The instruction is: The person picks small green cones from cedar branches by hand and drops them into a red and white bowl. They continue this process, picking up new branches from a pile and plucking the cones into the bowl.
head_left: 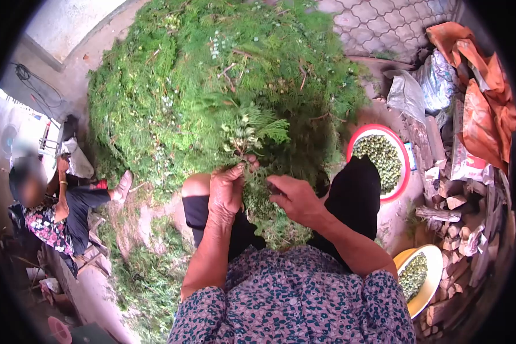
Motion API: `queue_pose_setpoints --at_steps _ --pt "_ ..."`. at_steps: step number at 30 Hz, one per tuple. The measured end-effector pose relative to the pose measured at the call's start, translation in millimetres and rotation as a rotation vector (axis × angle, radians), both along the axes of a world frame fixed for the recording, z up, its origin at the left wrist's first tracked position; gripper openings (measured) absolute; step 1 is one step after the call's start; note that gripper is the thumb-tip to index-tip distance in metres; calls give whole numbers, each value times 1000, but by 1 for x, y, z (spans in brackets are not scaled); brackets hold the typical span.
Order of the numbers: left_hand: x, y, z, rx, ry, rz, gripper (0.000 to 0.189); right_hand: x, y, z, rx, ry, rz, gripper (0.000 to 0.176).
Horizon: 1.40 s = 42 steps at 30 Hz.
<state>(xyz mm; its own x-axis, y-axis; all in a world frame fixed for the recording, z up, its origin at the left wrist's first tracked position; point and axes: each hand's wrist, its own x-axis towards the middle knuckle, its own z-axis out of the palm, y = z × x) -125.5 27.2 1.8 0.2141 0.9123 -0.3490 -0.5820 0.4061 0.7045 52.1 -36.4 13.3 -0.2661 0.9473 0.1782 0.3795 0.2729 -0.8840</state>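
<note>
My left hand [228, 186] is closed around the stem of a leafy evergreen sprig [249, 131], which points away from me over my lap. To its right, my right hand [297, 198] has its fingers curled and thumb pressed in, at the edge of the hanging green foliage; what it pinches, if anything, I cannot tell. Just beyond both hands rises a large heap of cut evergreen branches [172, 109], with small pale-green cones among the leaves.
Right of my knee stands a red-rimmed basin [408, 172] of small green cones. A yellow basin [436, 272] holds more, beside stacked firewood [456, 229]. Sacks [433, 83] and orange sheeting [481, 114] lie beyond. At left sits another person [51, 221]; stripped greenery [149, 281] covers the floor.
</note>
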Motion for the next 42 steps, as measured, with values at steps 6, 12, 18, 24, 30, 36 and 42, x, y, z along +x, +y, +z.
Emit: queue_pose_setpoints --at_steps 6,12,18,24,30,36,42 --pt "11 -28 23 27 -138 178 33 -20 -25 24 277 135 -309 23" --pt "17 -44 42 105 -36 186 26 -22 -27 33 258 239 -307 21" --pt "15 -56 44 113 64 159 11 -26 -17 40 367 -23 -192 35" --pt "13 -71 46 68 46 125 20 -24 -15 31 -197 568 -185 9" --pt "30 -73 35 59 94 97 37 -14 -16 15 -309 670 -227 18" --pt "34 -67 23 33 193 100 40 -4 -14 7 -427 644 -214 20" --pt "35 -61 16 20 123 85 47 2 -12 2 -381 433 -164 21"
